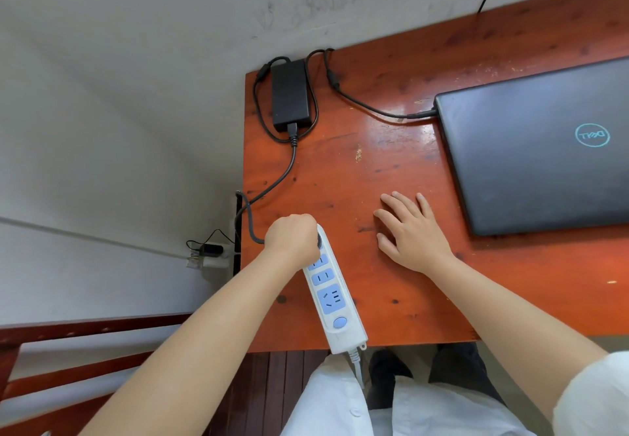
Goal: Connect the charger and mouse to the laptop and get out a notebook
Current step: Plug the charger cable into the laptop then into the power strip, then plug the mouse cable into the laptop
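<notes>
The left hand (292,236) fists around a plug at the power strip's (335,303) far end, while the right hand (410,231) lies spread flat on the counter (374,170) near the closed laptop (541,149).

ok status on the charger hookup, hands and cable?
Left hand closed on the charger plug at the power strip. Right hand flat on the desk, empty. Charger brick cabled into the closed laptop. Nothing in the way.

The table (391,170) is glossy reddish-orange wood with dark specks. The power strip (335,303) is white with pale blue sockets. The charger brick (290,93) is black, and the laptop (537,149) dark grey with a light blue ring logo.
</notes>
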